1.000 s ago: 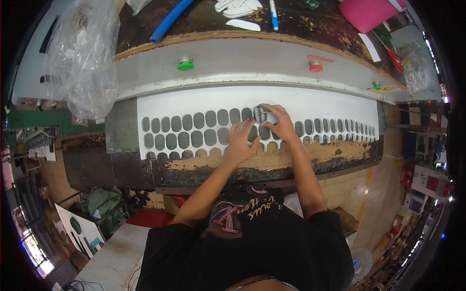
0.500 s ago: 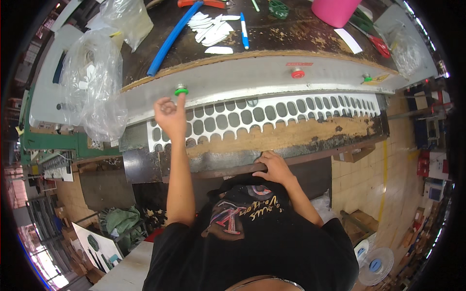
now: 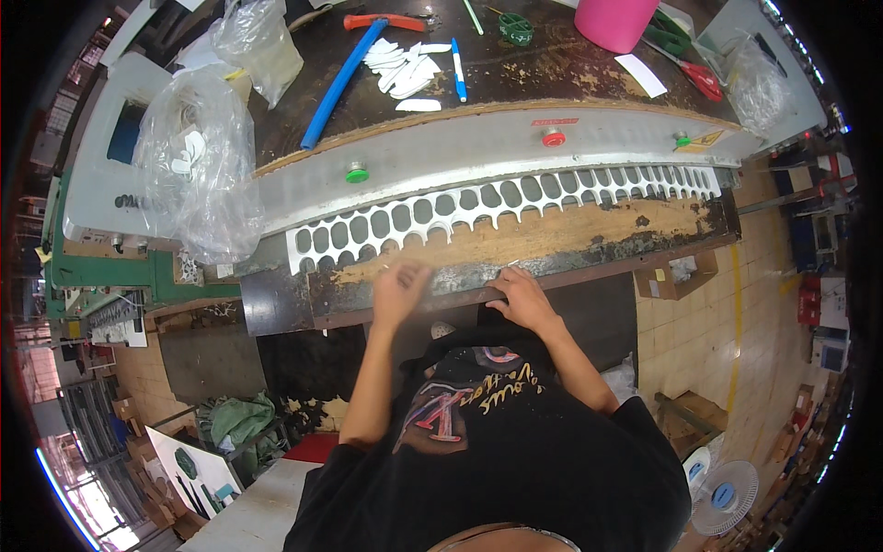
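From my remote seat I'm seeing the white punched sheet [image 3: 480, 215] lying along the worn board [image 3: 552, 237], its rows of oval holes showing dark and its near edge scalloped. A grey beam [image 3: 451, 140] is running above it and hiding its far edge from me; a green knob [image 3: 356, 173] and a red knob [image 3: 553, 138] are sticking out of the front. At the left, a clear plastic bag [image 3: 198, 207] is hanging near the sheet's end. Beyond the beam, a blue rod [image 3: 345, 83], white scraps [image 3: 402, 69], a pen [image 3: 458, 70] and a pink container [image 3: 614, 23] are resting on a dark top. My left hand [image 3: 397, 287] is blurring over the board's near part, fingers bent; I can't tell whether it's holding anything. My right hand [image 3: 520, 299] is lying at the front edge, thumb apart from bent fingers; whether it's gripping, I can't tell.
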`<state>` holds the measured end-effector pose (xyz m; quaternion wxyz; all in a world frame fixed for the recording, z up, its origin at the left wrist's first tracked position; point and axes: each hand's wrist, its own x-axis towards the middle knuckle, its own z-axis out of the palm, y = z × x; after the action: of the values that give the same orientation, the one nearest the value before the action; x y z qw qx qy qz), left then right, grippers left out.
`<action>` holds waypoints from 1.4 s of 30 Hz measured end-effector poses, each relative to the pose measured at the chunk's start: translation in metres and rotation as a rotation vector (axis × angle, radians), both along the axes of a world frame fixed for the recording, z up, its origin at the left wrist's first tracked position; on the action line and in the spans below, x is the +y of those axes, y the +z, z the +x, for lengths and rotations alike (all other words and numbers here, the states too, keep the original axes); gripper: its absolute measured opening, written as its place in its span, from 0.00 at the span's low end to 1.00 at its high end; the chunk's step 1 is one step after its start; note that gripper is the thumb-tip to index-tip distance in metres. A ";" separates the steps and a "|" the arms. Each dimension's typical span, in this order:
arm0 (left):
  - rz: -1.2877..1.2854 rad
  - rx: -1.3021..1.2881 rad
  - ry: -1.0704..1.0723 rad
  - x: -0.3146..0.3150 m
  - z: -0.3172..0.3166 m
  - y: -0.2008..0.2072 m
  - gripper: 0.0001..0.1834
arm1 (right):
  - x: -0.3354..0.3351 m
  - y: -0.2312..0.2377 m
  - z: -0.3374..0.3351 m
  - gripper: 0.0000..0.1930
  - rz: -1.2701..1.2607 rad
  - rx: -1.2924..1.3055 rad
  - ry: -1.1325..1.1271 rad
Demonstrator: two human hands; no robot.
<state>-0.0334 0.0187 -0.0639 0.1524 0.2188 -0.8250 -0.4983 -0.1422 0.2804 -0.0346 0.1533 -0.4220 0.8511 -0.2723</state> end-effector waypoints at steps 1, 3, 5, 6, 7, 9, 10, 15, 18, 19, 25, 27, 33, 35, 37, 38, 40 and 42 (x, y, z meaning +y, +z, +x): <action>0.000 0.002 0.001 0.009 0.011 0.000 0.13 | 0.000 -0.001 0.002 0.19 0.003 0.010 -0.006; -0.156 -0.082 -0.118 0.025 0.026 0.005 0.18 | -0.001 0.002 0.005 0.19 0.019 0.019 -0.011; -0.272 -0.087 -0.146 0.034 0.035 0.016 0.21 | 0.000 0.004 0.008 0.19 0.037 0.026 -0.012; -0.391 -0.095 -0.173 0.036 0.039 0.019 0.24 | -0.001 0.001 0.009 0.19 0.025 0.034 -0.020; -0.326 -0.162 -0.190 0.036 0.040 0.018 0.25 | -0.002 0.000 0.009 0.19 0.013 0.041 -0.028; -0.351 -0.189 -0.195 0.030 0.035 0.010 0.24 | -0.007 -0.004 0.006 0.18 0.019 0.055 -0.021; -0.375 -0.214 -0.214 0.032 0.035 0.010 0.23 | -0.005 -0.005 0.008 0.18 0.028 0.068 -0.028; -0.384 -0.189 -0.221 0.033 0.031 0.010 0.21 | -0.007 -0.004 0.004 0.17 -0.011 0.088 -0.027; -0.364 -0.210 -0.230 0.037 0.040 0.008 0.20 | 0.001 -0.007 0.015 0.17 0.011 0.056 -0.038; -0.367 -0.204 -0.225 0.036 0.042 0.010 0.20 | 0.005 -0.015 0.019 0.18 0.011 0.056 -0.031; -0.074 -0.453 -0.337 0.026 0.028 0.036 0.22 | 0.007 -0.003 0.002 0.18 0.128 -0.418 -0.063; -0.248 -0.223 -0.263 0.030 0.006 0.011 0.24 | -0.017 0.000 -0.024 0.19 0.121 -0.126 -0.306; -0.521 0.006 -0.218 0.053 -0.049 -0.039 0.32 | -0.080 -0.045 -0.079 0.23 -0.069 0.276 -0.408; -0.548 -0.038 -0.208 0.059 -0.044 -0.051 0.33 | -0.083 -0.056 -0.080 0.23 0.123 0.171 -0.278; -0.521 -0.017 -0.202 0.060 -0.035 -0.058 0.33 | -0.066 -0.077 -0.069 0.21 -0.004 0.157 -0.370; -0.502 0.007 -0.197 0.062 -0.031 -0.061 0.33 | -0.053 -0.087 -0.063 0.20 -0.139 0.144 -0.466; -0.485 0.016 -0.166 0.064 -0.028 -0.060 0.31 | -0.032 -0.092 -0.051 0.18 -0.283 0.001 -0.558; -0.472 0.029 -0.139 0.067 -0.025 -0.058 0.29 | -0.014 -0.095 -0.038 0.17 -0.428 -0.143 -0.653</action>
<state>-0.0583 0.0857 -0.1215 0.1763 0.1125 -0.9294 -0.3041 -0.1799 0.2666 -0.1293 0.0261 -0.1317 0.8516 -0.5068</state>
